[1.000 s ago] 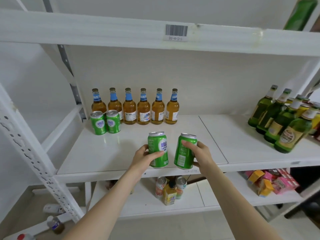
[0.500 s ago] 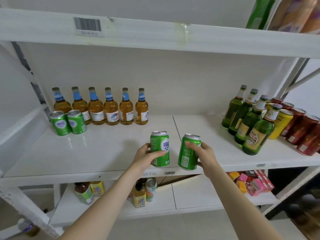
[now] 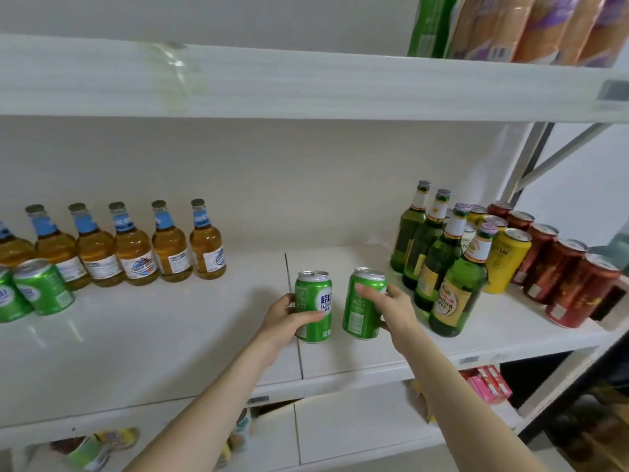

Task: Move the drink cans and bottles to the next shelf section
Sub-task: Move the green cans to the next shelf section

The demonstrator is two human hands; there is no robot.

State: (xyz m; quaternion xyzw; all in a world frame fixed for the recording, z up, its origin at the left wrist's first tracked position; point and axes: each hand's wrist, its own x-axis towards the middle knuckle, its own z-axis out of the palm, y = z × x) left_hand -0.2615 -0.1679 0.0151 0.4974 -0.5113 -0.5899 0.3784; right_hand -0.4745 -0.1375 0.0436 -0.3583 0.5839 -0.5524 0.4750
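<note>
Two sections are seen in the shelf, and with green bottles just right of the right hand, the right can gripped in it and the left can gripped in the left hand over the seam are judged mid-carry, so a set-down clear of the bottles is called for.

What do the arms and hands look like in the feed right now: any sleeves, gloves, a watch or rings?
Both are bare. The left forearm and right forearm show no sleeve as far up as the frame reaches. The left hand and right hand wear no gloves, and no watch, bracelet or ring shows on either.
</note>
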